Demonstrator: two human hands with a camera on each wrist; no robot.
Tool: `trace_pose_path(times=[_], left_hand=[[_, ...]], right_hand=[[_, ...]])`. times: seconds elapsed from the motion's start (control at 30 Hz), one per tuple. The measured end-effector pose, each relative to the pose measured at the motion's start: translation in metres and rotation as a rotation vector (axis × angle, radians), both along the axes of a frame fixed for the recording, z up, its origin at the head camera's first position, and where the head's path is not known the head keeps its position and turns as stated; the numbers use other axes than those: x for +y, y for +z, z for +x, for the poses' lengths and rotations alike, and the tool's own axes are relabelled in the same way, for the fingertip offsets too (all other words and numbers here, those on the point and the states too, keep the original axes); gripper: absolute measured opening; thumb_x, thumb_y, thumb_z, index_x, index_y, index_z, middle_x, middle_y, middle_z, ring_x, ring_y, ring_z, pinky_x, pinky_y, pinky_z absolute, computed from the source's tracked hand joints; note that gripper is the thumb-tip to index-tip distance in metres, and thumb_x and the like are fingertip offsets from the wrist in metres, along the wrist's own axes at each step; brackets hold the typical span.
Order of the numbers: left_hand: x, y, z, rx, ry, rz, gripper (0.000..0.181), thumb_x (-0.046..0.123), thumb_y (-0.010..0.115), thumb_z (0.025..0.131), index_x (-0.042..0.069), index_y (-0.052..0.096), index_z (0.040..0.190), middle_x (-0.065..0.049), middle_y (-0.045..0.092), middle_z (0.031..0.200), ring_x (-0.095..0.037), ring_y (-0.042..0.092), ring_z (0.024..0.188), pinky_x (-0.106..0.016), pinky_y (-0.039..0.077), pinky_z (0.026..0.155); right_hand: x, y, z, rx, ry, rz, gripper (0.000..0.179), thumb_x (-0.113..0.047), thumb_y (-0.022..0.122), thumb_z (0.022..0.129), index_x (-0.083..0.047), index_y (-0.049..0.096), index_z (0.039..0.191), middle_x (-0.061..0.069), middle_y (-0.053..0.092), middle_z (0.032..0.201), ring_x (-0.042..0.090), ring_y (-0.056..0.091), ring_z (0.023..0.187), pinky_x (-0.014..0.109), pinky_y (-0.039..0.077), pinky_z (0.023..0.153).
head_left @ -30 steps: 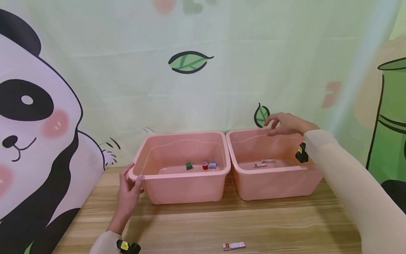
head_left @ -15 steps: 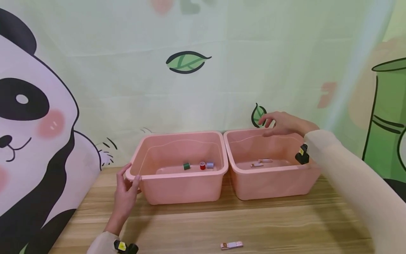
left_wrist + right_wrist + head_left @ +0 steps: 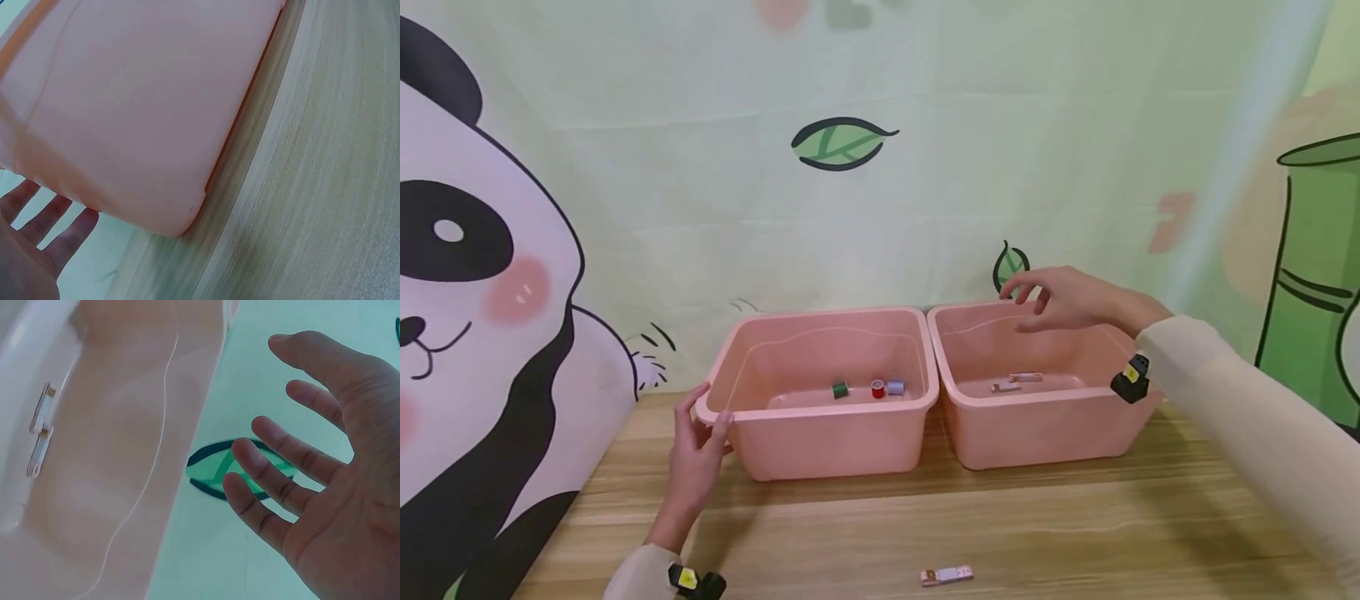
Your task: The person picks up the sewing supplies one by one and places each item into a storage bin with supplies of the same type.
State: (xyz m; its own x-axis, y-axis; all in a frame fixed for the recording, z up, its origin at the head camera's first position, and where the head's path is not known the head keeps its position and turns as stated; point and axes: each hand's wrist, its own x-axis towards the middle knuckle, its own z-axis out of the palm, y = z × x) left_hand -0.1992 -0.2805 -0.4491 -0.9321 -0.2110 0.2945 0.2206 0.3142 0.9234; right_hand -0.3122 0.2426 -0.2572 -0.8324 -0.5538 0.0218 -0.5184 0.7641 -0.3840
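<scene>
Two nail clippers (image 3: 1026,377) lie in the right bin (image 3: 1045,429), three thread spools (image 3: 877,390) in the left bin (image 3: 827,446); only the loose clipper (image 3: 947,576) on the tabletop (image 3: 850,529) seems left. The left hand (image 3: 695,462) grips its bin's corner; the right hand (image 3: 1070,298), relaxed and empty, hangs by the right rim.

Below our bare right hand (image 3: 1067,297), we could pass down through the open top of a pink rectangular plastic bin (image 3: 1041,435); its walls (image 3: 125,456) block us sideways. Right of our left hand (image 3: 695,458), a second pink rectangular plastic bin (image 3: 827,446) bars the way.
</scene>
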Motion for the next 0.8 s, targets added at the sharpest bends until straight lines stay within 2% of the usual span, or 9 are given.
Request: trace_pose_path(times=[0.23,0.47,0.6,0.8], left_hand=[[0.0,0.001,0.0,-0.003,-0.007,0.01,0.06,0.031,0.053,0.108,0.03,0.021,0.16,-0.017,0.037,0.161,-0.036,0.053,0.129,-0.021,0.057,0.079],[0.0,0.003,0.002,-0.016,-0.024,0.014,0.063,0.039,0.053,0.107,0.032,0.019,0.16,-0.014,0.032,0.164,-0.038,0.051,0.133,-0.018,0.056,0.079],[0.0,0.003,0.002,-0.018,-0.024,0.02,0.063,0.037,0.053,0.108,0.033,0.019,0.16,-0.014,0.032,0.164,-0.038,0.05,0.134,-0.018,0.056,0.079],[0.001,0.003,0.002,-0.011,-0.023,0.021,0.062,0.031,0.053,0.108,0.032,0.02,0.16,-0.015,0.033,0.164,-0.039,0.051,0.133,-0.019,0.057,0.08]], right_hand=[[-0.006,-0.003,0.019,0.046,0.075,-0.049,0.047,-0.021,0.081,0.089,-0.02,0.063,0.132,0.005,0.067,0.119,0.023,0.065,0.099,0.039,0.056,0.081],[-0.01,-0.007,0.033,0.078,0.132,-0.061,0.05,-0.021,0.081,0.089,-0.02,0.063,0.135,0.0,0.067,0.119,0.019,0.062,0.098,0.042,0.057,0.082],[-0.012,-0.009,0.041,0.128,0.127,-0.007,0.051,-0.025,0.08,0.089,-0.025,0.062,0.136,-0.004,0.067,0.118,0.015,0.062,0.096,0.039,0.057,0.079],[-0.013,-0.01,0.052,0.212,0.092,0.112,0.051,-0.039,0.078,0.088,-0.041,0.06,0.136,-0.018,0.065,0.119,0.004,0.061,0.093,0.032,0.054,0.075]])
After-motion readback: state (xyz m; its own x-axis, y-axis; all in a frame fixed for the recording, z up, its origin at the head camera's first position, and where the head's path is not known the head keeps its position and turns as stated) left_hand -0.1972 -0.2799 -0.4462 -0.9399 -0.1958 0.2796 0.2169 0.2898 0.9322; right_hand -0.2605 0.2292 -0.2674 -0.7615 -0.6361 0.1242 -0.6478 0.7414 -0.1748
